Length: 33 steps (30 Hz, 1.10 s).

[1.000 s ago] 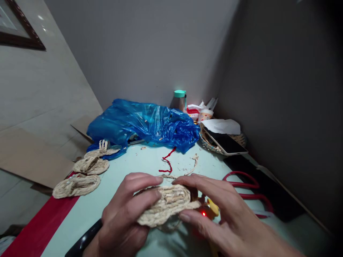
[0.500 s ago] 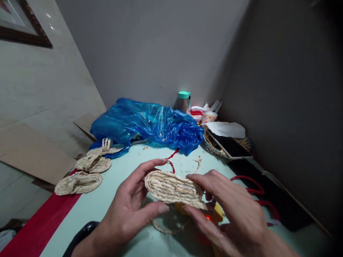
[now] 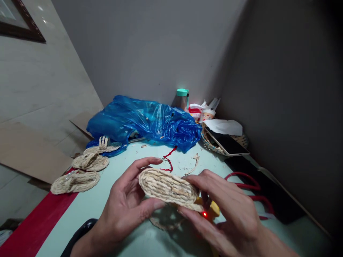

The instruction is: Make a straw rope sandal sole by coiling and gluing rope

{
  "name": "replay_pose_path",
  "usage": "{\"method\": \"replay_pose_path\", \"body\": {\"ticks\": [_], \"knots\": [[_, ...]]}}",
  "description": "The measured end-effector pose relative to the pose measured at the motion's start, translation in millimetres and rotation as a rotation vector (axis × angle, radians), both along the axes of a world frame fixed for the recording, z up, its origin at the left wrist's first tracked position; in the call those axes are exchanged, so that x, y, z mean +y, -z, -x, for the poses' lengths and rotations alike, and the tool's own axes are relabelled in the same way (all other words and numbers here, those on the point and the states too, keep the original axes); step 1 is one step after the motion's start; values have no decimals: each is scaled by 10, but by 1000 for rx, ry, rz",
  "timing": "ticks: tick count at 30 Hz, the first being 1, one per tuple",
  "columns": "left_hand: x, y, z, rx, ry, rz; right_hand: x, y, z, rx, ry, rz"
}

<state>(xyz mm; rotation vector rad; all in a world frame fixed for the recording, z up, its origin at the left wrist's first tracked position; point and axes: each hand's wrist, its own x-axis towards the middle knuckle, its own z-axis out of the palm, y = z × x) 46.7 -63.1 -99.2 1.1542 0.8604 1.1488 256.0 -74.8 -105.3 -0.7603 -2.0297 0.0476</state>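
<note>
Both hands hold an oval sole of coiled straw rope [image 3: 168,186] above the table, its ridged face towards me. My left hand [image 3: 125,201] grips the left end, thumb at the lower edge and fingers curved behind. At the right end my right hand [image 3: 227,203] pinches the sole with fingers above and thumb below, where a rope end sticks out along the lower edge. Partly hidden under my right hand is a yellow tool [image 3: 214,208] with a glowing red light; its kind is unclear. A loop of straw rope [image 3: 166,225] hangs or lies beneath the sole.
Several small woven straw slippers [image 3: 75,182] lie at the left on the table [image 3: 125,162]. Behind are a blue plastic bag [image 3: 139,119], a bottle [image 3: 182,98], a paper cup [image 3: 207,115] and a basket with a phone [image 3: 227,142]. Red-handled scissors [image 3: 248,181] lie right, near red yarn [image 3: 169,160].
The view has shifted slightly, so the hands and sole sit a little further left. The sole tilts slightly differently. Both hands keep their grip.
</note>
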Motion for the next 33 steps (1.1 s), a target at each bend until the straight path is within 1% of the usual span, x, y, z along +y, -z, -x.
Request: {"method": "replay_pose_path", "body": {"ticks": [5, 7, 9, 12, 15, 19, 21, 24, 29, 33], "knots": [[-8, 17, -36, -53, 79, 33, -2, 63, 20, -43, 96, -65], [-2, 27, -54, -55, 88, 50, 6, 106, 23, -58, 150, -100], [8, 34, -64, -42, 94, 91, 17, 142, 20, -84, 178, -99], [25, 31, -56, -38, 90, 157, 32, 172, 13, -107, 133, -34], [39, 8, -31, -17, 55, 185, 39, 179, 14, -138, 69, 36], [51, -23, 6, 148, 42, 176, 31, 178, 18, -206, 53, 100], [51, -32, 22, 199, 43, 166, 23, 165, 13, -215, 60, 89], [46, -49, 41, 192, 52, 183, 18, 117, -4, -191, 59, 70], [55, -79, 64, 157, 9, 191, 37, 49, -7, -152, -32, 128], [76, -51, 53, 132, 19, 184, 51, 74, 2, -170, -52, 61]]}}
